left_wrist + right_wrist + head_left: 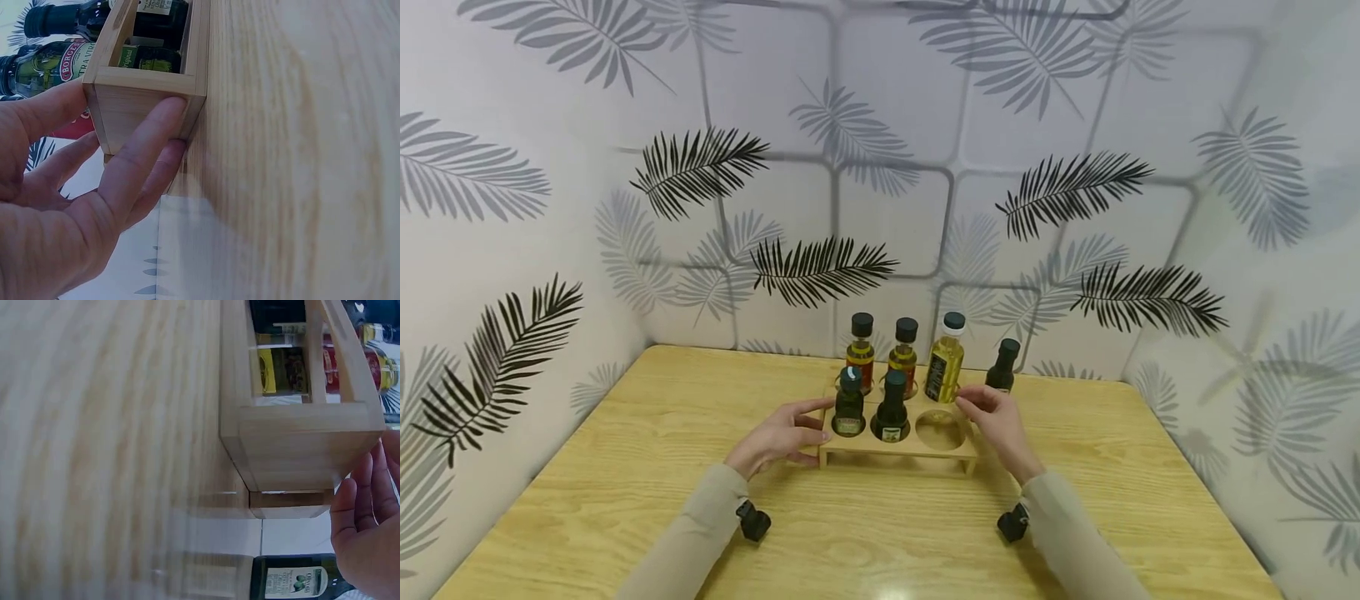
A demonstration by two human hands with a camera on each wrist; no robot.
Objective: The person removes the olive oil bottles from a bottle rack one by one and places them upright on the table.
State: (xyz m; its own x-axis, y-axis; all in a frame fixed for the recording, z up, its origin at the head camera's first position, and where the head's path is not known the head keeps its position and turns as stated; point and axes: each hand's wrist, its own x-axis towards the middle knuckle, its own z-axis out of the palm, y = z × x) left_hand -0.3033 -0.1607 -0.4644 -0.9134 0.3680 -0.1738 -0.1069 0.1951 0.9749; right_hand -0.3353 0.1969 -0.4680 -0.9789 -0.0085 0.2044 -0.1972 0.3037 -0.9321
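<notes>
A two-tier wooden bottle rack (898,447) stands on the table between both hands. My left hand (778,437) touches its left end, with extended fingers (140,144) along the end panel in the left wrist view. At the opposite end, my right hand (1000,421) has its fingertips at the upper edge, close to a yellow oil bottle (945,367). Two dark green bottles, one on the left (849,408) and one in the middle (891,410), fill front holes; the front right hole is vacant. Two red-labelled bottles, left (860,358) and right (902,360), stand behind them.
Outside the rack, a dark green bottle (1003,367) stands beyond my right hand; its olive label (297,582) shows in the right wrist view. A leaf-patterned wall (895,217) closes off the back of the wooden table (880,533).
</notes>
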